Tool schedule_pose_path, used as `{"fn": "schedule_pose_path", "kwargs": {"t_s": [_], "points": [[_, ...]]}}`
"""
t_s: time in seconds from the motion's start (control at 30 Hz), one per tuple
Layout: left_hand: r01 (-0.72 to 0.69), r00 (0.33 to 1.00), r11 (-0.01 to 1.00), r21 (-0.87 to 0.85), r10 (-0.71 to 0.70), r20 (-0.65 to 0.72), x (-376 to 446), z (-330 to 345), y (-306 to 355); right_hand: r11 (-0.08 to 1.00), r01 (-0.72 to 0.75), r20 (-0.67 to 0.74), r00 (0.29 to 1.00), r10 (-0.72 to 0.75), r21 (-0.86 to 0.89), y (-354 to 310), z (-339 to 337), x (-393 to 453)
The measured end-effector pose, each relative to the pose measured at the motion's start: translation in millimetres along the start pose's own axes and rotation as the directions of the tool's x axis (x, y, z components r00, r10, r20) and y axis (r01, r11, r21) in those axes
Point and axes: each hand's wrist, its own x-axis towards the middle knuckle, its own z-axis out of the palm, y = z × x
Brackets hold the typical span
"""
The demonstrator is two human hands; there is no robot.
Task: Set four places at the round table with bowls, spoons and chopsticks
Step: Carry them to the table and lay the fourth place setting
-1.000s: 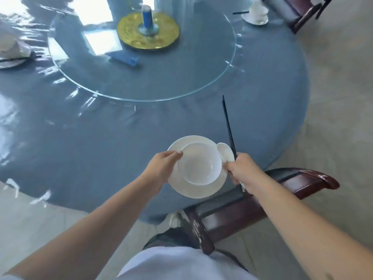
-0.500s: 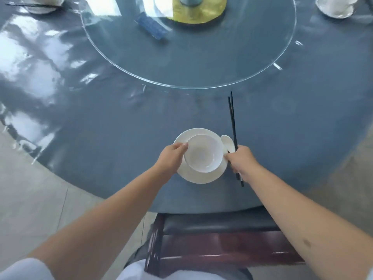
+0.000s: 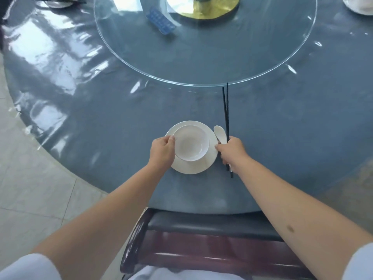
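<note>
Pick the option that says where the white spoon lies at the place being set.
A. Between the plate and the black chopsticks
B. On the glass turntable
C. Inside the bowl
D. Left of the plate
A: the spoon lies on the table just right of the plate, with the black chopsticks on its far side, all under the right hand.

My right hand [image 3: 232, 151] covers the spoon's [image 3: 220, 134] handle and the middle of the chopsticks [image 3: 226, 110], so only their ends show. My left hand [image 3: 162, 153] hides the near-left edge of the plate [image 3: 193, 165], and I cannot see my fingertips under it. The top edge cuts off the gold disc [image 3: 210, 9] at the middle of the table [image 3: 80, 122], a white dish [image 3: 361, 7] at the far right and another place setting [image 3: 58, 2] at the far left. The blue card's [image 3: 160, 20] print is too small to read.
</note>
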Motion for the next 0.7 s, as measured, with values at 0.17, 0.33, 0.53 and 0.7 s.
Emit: {"fn": "schedule_pose_path", "kwargs": {"t_s": [0.17, 0.33, 0.53, 0.7], "points": [[0.033, 0.999, 0.999, 0.007, -0.033, -0.026, 1.3, -1.8, -5.4, 1.000, 0.000, -0.018, 1.000, 0.001, 0.022, -5.5, -10.7, -18.9], [-0.016, 0.992, 0.978, 0.208, 0.042, -0.120, -3.9, -14.9, -3.7, 0.997, 0.022, 0.109, 0.994, -0.031, 0.079, -19.9, -31.8, -50.5], [-0.429, 0.893, 0.898, 0.099, 0.405, 0.194, -24.5, -17.1, 30.9, 0.990, 0.125, 0.440, 0.894, -0.086, -0.060, -42.5, -33.5, -77.0], [-0.452, 0.852, 0.888, 0.082, 0.403, 0.333, -25.4, -17.1, 38.0, 0.979, 0.174, 0.447, 0.888, -0.108, -0.107, -52.8, -15.5, -85.1]]}}
